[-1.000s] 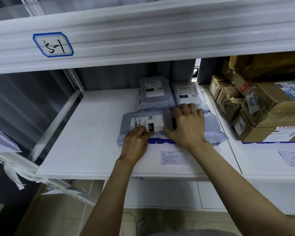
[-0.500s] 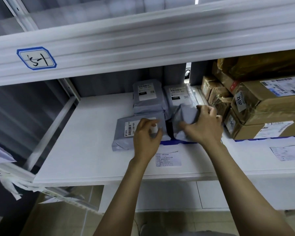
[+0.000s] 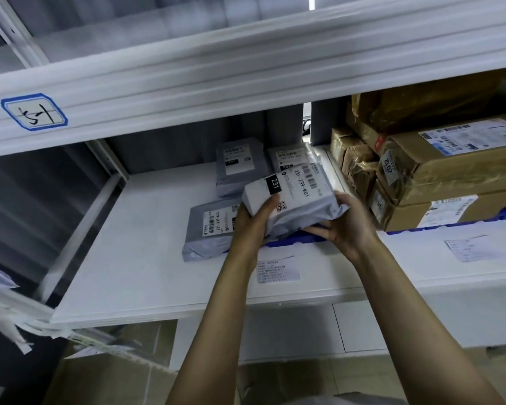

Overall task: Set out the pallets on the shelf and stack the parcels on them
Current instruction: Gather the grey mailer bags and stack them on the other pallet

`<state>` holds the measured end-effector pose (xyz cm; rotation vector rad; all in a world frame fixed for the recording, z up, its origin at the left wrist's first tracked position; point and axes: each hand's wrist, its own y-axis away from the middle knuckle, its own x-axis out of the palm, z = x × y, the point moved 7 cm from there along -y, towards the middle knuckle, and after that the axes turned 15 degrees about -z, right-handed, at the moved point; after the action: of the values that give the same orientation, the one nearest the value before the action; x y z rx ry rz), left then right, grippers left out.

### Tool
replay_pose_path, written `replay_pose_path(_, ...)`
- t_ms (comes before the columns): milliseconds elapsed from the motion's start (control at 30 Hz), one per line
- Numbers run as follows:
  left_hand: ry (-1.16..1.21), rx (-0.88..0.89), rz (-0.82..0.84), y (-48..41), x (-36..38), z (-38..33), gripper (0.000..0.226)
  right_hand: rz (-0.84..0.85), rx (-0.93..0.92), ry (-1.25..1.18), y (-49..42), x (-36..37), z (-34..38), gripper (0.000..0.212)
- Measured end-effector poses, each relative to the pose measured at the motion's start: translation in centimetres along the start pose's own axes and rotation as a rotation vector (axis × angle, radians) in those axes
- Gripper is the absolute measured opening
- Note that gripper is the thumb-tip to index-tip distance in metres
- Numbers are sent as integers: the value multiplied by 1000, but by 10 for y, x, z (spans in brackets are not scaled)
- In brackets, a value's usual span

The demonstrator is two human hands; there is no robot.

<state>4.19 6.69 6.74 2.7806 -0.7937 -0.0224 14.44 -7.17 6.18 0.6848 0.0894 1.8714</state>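
- Both of the person's hands grip the lifted parcel [image 3: 292, 200], a grey mailer held clear of the shelf [image 3: 135, 244] with its white label tilted up toward my camera.
- The left hand [image 3: 250, 226] clasps the parcel's 9 o'clock end, thumb laid on the label face. The right hand [image 3: 349, 229] cups the 3 o'clock end, fingers curled beneath and thumb on top.
- The parcel's long axis runs roughly 9 to 3 o'clock, rising slightly to the right.
- The relation that matters: the blue pallet [image 3: 289, 244] shows its front edge directly at 6 o'clock of the parcel, just under the hands. I judge the free slot is that front-right quarter, so the move is mostly straight down, with neither hand nearer than the other.
- A front-left parcel [image 3: 208, 229] lies flat at 8 o'clock, partly behind the left wrist. It leaves little room on that side.
- A back-left parcel [image 3: 240, 168] sits at 11 o'clock, and a back-right parcel [image 3: 289, 156] at 12 is partly hidden by the lifted one.
- Cardboard boxes [image 3: 450, 176] are stacked near at 3 o'clock. The loose bag flap by the right hand could catch them.
- The upper beam [image 3: 246, 83] limits any higher lift.
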Motion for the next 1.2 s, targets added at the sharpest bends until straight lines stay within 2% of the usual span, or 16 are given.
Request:
replay_pose_path(167, -118, 162, -15, 7, -12, -11, 60, -19, -127, 159, 1, 0, 6, 32)
replay_pose_path(300, -111, 195, 3, 13, -13, -10, 58, 13, -171, 65, 3, 5, 4, 11)
replay_pose_path(567, -174, 170, 122, 16, -17, -9, 48, 79, -181, 48, 6, 0, 1, 12)
replay_pose_path(633, -202, 181, 83, 16, -19, -12, 49, 70, -232, 124, 5, -4, 5, 12)
replay_pose_path(733, -285, 390, 16, 19, -19, -27, 53, 120, -330, 288, 7, -5, 9, 14)
replay_pose_path(833, -476, 534, 148, 28, 2, -33, 38, 207, -363, 345, 13, 1, 9, 13)
replay_pose_path(900, -578, 521, 235, 31, 15, -28, 33, 176, -382, 332, 12, 1, 11, 13)
replay_pose_path(1067, -656, 284, 342, 32, 27, -10, 30, -3, -354, 202, 8, -8, 6, 7)
replay_pose_path(1200, -505, 162, 278, 31, 21, -5, 23, -106, -367, 148, 7, -7, 5, 28)
